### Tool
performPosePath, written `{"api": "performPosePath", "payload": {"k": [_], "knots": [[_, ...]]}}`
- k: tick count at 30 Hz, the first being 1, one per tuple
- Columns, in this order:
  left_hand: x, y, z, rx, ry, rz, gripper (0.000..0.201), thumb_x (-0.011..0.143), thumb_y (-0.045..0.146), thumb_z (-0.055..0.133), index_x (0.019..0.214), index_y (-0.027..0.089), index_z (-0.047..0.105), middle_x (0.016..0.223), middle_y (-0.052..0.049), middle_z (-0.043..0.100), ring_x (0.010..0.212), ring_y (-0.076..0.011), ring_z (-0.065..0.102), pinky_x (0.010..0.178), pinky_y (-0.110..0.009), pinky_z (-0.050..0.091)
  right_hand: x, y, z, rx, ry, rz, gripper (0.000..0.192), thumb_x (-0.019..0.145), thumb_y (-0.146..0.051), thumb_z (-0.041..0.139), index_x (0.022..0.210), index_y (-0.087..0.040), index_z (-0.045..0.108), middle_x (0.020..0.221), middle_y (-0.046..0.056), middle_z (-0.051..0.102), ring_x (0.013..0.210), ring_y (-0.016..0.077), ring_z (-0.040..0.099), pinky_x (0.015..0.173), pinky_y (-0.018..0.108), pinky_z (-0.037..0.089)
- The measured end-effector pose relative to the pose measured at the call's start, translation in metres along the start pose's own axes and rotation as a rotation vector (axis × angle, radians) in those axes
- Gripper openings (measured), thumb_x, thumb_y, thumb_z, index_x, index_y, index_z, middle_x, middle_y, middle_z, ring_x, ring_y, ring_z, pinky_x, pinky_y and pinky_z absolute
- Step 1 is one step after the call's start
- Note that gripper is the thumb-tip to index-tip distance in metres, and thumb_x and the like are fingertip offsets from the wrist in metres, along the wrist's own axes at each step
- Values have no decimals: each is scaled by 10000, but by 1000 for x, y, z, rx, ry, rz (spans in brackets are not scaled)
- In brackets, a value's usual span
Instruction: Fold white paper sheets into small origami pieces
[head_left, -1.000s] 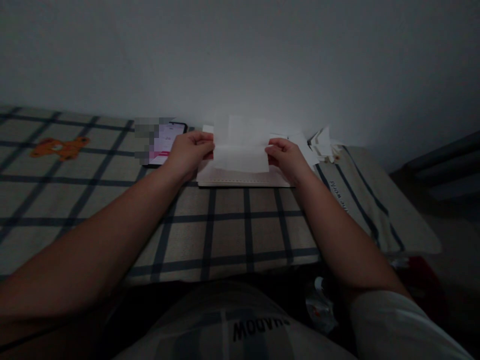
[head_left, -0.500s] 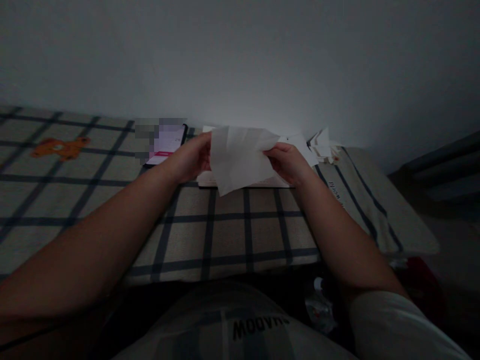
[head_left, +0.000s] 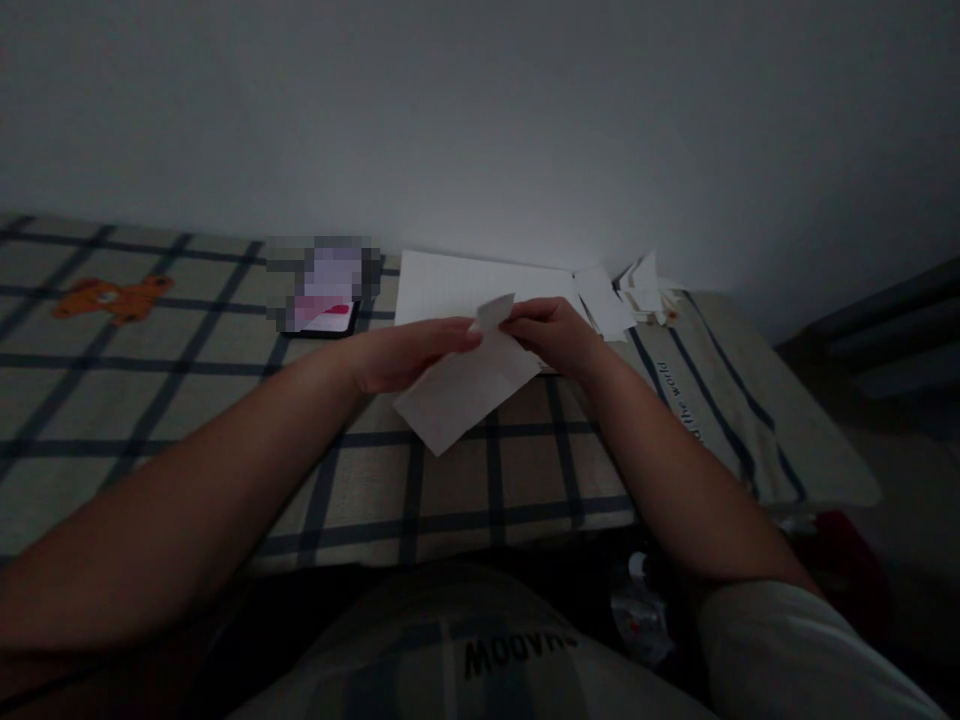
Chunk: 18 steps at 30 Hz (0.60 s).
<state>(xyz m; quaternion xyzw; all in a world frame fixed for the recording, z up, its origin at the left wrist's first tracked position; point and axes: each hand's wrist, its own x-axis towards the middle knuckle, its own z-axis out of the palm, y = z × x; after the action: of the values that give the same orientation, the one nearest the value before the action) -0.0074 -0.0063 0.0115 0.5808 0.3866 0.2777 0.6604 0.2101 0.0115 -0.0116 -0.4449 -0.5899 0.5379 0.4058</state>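
A sheet of white paper point(head_left: 472, 385) is held between my two hands, tilted, with its upper corner folded over and a lower corner pointing toward me. My left hand point(head_left: 409, 352) grips it from the left, thumb on top and the other fingers mostly hidden. Fingers of my right hand point(head_left: 551, 330) pinch the paper at its upper right, beside the folded part. Behind and partly under the hands lies a lined white notepad point(head_left: 465, 285) on the checked cloth.
A phone point(head_left: 326, 315) with a lit, partly blurred screen lies left of the notepad. Right of it are a loose paper piece point(head_left: 604, 300) and a pile of folded papers point(head_left: 645, 290). The checked tablecloth point(head_left: 360, 500) has an orange bear print. A plastic bottle point(head_left: 641, 610) is below the edge.
The paper has been brought lower and turned, and its top corner is now folded over. My left hand has shifted right and down, closer to my right hand. More of the notepad shows.
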Motion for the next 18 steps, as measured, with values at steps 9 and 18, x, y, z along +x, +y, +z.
{"api": "performPosePath", "payload": {"k": [9, 18], "knots": [[3, -8, 0, 54, -98, -126, 478, 617, 273, 851, 1083, 284, 745, 972, -65, 780, 695, -225, 724, 588, -278, 524, 1, 5, -2, 11, 5, -25, 364, 793, -328, 720, 1151, -271, 748, 762, -31, 686, 602, 99, 553, 579, 247, 464], [21, -23, -3, 60, 286, 221, 513, 652, 221, 793, 1156, 205, 695, 1017, -63, 748, 848, -209, 690, 728, -306, 546, 6, -3, 3, 53, 93, 89, 574, 784, -778, 628, 821, -205, 657, 692, 32, 676, 613, 160, 663, 611, 309, 563]]}}
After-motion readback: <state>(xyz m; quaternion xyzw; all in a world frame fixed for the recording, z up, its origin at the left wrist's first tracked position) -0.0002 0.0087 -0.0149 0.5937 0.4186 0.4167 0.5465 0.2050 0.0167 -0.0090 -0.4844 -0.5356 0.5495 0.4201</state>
